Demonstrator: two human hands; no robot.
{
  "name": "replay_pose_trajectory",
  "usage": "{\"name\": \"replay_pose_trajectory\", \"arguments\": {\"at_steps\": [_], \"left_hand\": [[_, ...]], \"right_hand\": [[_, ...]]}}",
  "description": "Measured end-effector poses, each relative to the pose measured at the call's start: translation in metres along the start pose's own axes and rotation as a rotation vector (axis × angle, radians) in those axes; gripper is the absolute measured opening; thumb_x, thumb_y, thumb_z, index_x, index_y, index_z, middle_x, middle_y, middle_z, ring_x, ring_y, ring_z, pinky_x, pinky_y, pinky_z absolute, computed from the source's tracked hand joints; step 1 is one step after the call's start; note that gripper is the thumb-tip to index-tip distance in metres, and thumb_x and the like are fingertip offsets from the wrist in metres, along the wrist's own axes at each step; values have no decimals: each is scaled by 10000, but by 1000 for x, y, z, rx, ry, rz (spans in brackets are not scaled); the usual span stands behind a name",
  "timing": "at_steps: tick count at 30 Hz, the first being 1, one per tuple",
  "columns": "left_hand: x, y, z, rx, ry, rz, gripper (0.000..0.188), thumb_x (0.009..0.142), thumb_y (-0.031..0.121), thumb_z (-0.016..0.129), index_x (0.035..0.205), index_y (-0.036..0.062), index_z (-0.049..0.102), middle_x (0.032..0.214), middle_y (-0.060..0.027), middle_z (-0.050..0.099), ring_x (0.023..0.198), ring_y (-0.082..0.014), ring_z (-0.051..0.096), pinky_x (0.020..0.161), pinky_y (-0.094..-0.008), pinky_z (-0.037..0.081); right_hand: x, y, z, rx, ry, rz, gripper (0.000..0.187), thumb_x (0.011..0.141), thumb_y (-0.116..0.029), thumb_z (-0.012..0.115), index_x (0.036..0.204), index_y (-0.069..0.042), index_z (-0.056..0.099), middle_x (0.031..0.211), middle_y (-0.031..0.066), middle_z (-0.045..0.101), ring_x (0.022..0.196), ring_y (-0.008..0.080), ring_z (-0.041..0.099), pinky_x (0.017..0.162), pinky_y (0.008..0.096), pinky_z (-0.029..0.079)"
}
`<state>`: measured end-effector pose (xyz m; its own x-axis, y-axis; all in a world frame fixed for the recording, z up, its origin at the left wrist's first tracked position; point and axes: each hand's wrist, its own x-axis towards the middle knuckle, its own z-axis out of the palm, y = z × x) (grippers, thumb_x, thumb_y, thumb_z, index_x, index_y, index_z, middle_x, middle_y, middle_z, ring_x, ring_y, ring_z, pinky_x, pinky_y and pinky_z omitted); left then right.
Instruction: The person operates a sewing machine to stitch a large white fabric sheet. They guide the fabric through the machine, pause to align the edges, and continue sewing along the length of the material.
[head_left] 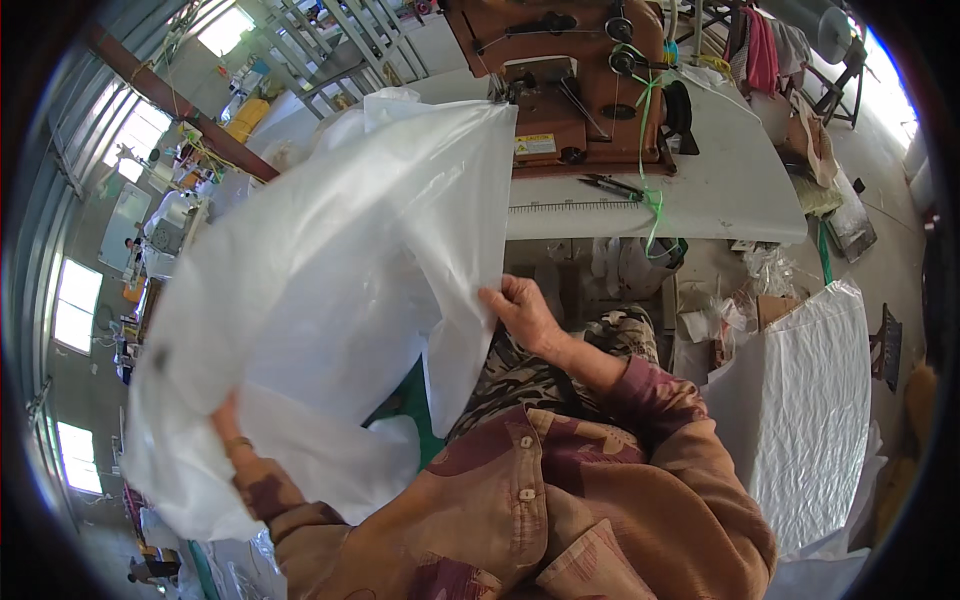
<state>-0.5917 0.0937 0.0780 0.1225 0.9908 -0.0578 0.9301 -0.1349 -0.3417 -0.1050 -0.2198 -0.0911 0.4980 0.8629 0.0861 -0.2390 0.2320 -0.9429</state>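
A large translucent white plastic sheet (pixel 330 260) spreads from the sewing machine (pixel 560 90) down over my left side. Its top corner lies by the machine's needle end; whether it is under the presser foot I cannot tell. My right hand (pixel 525 312) pinches the sheet's right edge between thumb and fingers, just below the table front. My left hand (pixel 228 418) reaches under the sheet's lower left part, its fingers covered by the plastic and blurred. On the table (pixel 730 190), dark thread snips (pixel 612 187) lie near a green cord (pixel 648 110) hanging off the machine.
At my right stands a tall stack of white plastic sheeting (pixel 812 410). Plastic scraps (pixel 720 315) gather beside it. A plastic bag (pixel 640 265) sits under the table. Metal racks (pixel 340 45) stand at the back left, and a rust-coloured beam (pixel 185 105) crosses the upper left.
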Motion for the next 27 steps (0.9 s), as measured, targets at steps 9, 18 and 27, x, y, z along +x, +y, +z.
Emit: {"name": "replay_pose_trajectory", "arguments": {"at_steps": [9, 18, 27], "left_hand": [[-179, 317, -22, -1000, -45, 988, 257, 951, 98, 580, 1170, -26, 637, 1017, -232, 698, 971, -338, 691, 809, -379, 543], [-164, 371, 9, -664, 663, 722, 819, 704, 186, 844, 1398, 14, 445, 1339, -192, 420, 1212, -393, 429, 1034, -514, 344], [-166, 335, 98, -1034, 315, 638, 384, 907, 123, 634, 1256, -21, 566, 1055, -152, 656, 939, -270, 649, 826, -388, 527]], "right_hand": [[4, 35, 7, -277, 80, 10, 359, 994, -279, 584, 879, 57, 640, 641, 21, 552, 621, 74, 487, 557, 283, 437], [-19, 24, -35, -352, 174, -14, 333, 951, -237, 627, 764, 38, 616, 587, 123, 591, 524, 175, 570, 518, 354, 452], [-5, -32, -20, -883, 374, -631, 145, 882, -77, 680, 947, -16, 566, 787, 137, 577, 674, 308, 595, 611, 385, 470]]}}
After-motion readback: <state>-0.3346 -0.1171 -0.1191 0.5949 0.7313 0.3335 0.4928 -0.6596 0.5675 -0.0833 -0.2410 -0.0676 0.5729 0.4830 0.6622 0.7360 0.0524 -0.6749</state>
